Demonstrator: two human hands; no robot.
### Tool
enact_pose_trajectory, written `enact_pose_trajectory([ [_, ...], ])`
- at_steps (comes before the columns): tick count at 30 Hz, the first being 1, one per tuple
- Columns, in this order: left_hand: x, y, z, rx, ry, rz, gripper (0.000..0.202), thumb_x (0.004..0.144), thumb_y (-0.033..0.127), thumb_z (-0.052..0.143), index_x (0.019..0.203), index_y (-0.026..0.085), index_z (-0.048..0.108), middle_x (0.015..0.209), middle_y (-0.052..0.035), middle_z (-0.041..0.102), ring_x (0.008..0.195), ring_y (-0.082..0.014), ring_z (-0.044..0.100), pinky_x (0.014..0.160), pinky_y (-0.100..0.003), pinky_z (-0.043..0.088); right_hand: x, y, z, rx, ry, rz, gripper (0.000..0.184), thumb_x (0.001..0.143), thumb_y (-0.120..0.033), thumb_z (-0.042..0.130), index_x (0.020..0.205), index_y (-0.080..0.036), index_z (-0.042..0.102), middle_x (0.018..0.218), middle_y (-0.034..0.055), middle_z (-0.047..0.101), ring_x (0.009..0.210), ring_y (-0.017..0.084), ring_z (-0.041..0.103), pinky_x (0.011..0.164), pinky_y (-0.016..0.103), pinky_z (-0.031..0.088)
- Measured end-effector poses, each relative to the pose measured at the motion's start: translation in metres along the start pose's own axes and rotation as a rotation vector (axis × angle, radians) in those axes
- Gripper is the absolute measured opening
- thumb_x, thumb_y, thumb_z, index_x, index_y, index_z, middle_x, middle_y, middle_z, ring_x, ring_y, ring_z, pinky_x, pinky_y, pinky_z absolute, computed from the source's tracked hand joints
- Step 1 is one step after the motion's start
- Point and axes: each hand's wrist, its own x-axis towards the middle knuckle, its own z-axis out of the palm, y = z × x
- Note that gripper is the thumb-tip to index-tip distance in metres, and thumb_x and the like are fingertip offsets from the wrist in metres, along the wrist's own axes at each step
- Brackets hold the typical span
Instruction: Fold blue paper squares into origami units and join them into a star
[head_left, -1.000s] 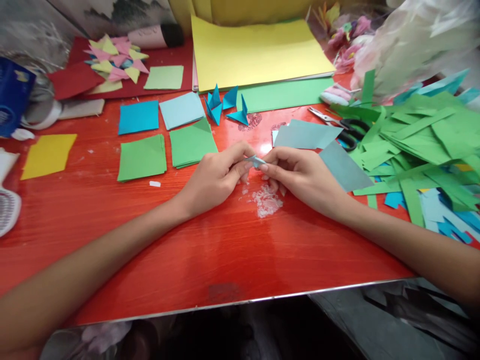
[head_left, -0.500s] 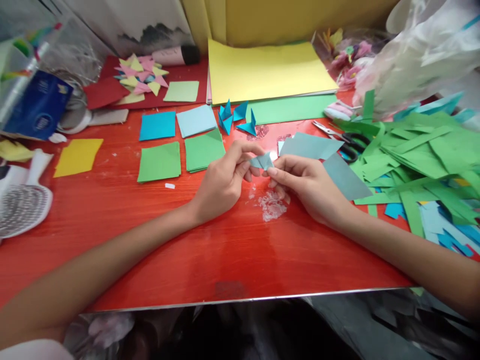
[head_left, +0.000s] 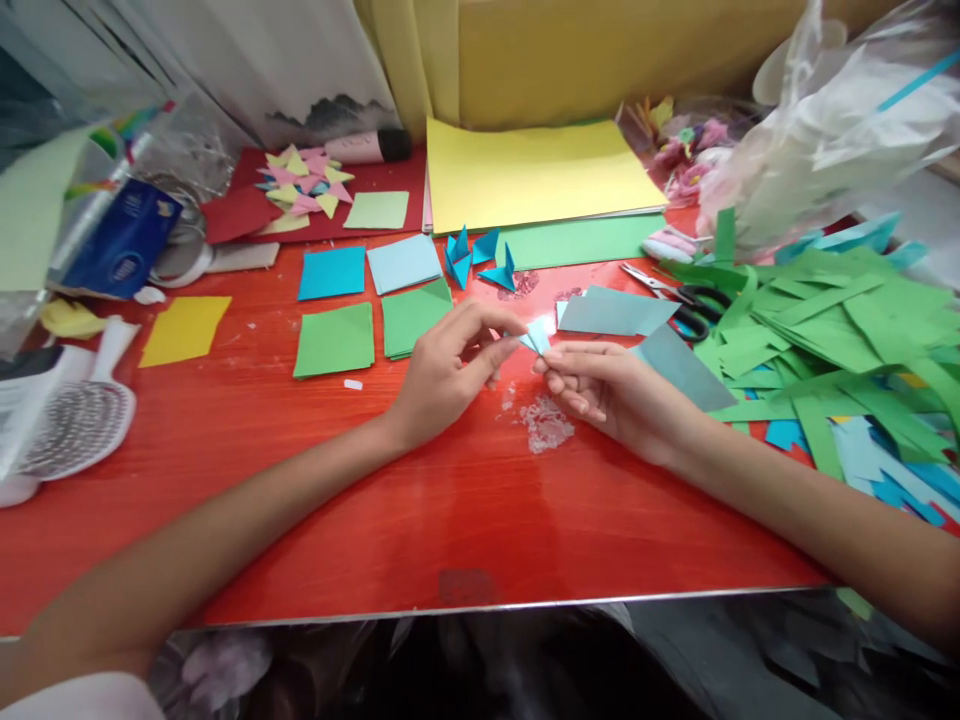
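Between my two hands, just above the red table (head_left: 360,530), is a small folded piece of light blue paper (head_left: 537,337). My left hand (head_left: 459,362) pinches its left end between thumb and forefinger. From the other side, my right hand (head_left: 600,385) grips the lower right corner with thumb and fingertips. Behind the hands stand several folded blue paper pieces (head_left: 459,258). Nearby on the left are squares of blue paper (head_left: 332,273), light blue paper (head_left: 405,264) and green paper (head_left: 334,340). Grey-blue sheets (head_left: 619,312) lie close behind my right hand.
Open scissors (head_left: 694,305) lie beside a heap of green paper strips (head_left: 832,320) on the right. Yellow sheets (head_left: 540,175) rest at the back. To the left are a yellow square (head_left: 185,331), a hairbrush (head_left: 86,415) and a blue packet (head_left: 124,240).
The folded light blue paper has turned and now shows a pointed, fanned shape. My right hand's lower fingers have spread a little. The whole view has shifted slightly.
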Motion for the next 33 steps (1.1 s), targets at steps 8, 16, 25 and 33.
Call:
enact_pose_trajectory([
  [8, 0.006, -0.002, -0.002, -0.136, -0.008, -0.086, 0.010, 0.084, 0.027, 0.062, 0.087, 0.018, 0.060, 0.068, 0.0030, 0.056, 0.054, -0.0059, 0.055, 0.053, -0.020, 0.047, 0.002, -0.003, -0.005, 0.018, -0.236, 0.121, 0.013, 0.082, -0.020, 0.063, 0.075, -0.010, 0.065, 0.057, -0.0005, 0.058, 0.040, 0.003, 0.045, 0.035, 0.014, 0.031],
  [16, 0.004, -0.001, -0.002, -0.078, 0.002, -0.005, 0.014, 0.088, 0.028, 0.058, 0.079, 0.018, 0.053, 0.066, 0.0037, 0.051, 0.052, -0.0051, 0.053, 0.054, -0.021, 0.045, -0.001, -0.002, -0.002, 0.076, -0.323, 0.160, 0.017, 0.090, -0.019, 0.050, 0.074, -0.013, 0.056, 0.060, -0.0019, 0.050, 0.043, 0.004, 0.042, 0.042, 0.017, 0.037],
  [25, 0.008, -0.005, -0.003, -0.186, -0.036, -0.029, 0.031, 0.091, 0.051, 0.043, 0.089, 0.022, 0.054, 0.098, -0.0038, 0.060, 0.071, -0.0097, 0.055, 0.055, -0.022, 0.047, -0.004, 0.007, 0.005, 0.275, -0.352, 0.206, 0.019, 0.091, -0.019, 0.042, 0.073, -0.016, 0.048, 0.062, -0.0035, 0.038, 0.043, 0.004, 0.033, 0.041, 0.015, 0.033],
  [33, 0.006, 0.006, -0.004, -0.003, -0.187, -0.067, 0.029, 0.082, 0.043, 0.062, 0.070, 0.017, 0.060, 0.063, 0.0012, 0.054, 0.057, -0.0082, 0.045, 0.054, -0.024, 0.038, -0.004, 0.006, 0.004, 0.222, -0.375, 0.238, 0.032, 0.093, -0.031, 0.043, 0.064, -0.019, 0.035, 0.058, -0.0053, 0.028, 0.041, 0.005, 0.030, 0.039, 0.017, 0.032],
])
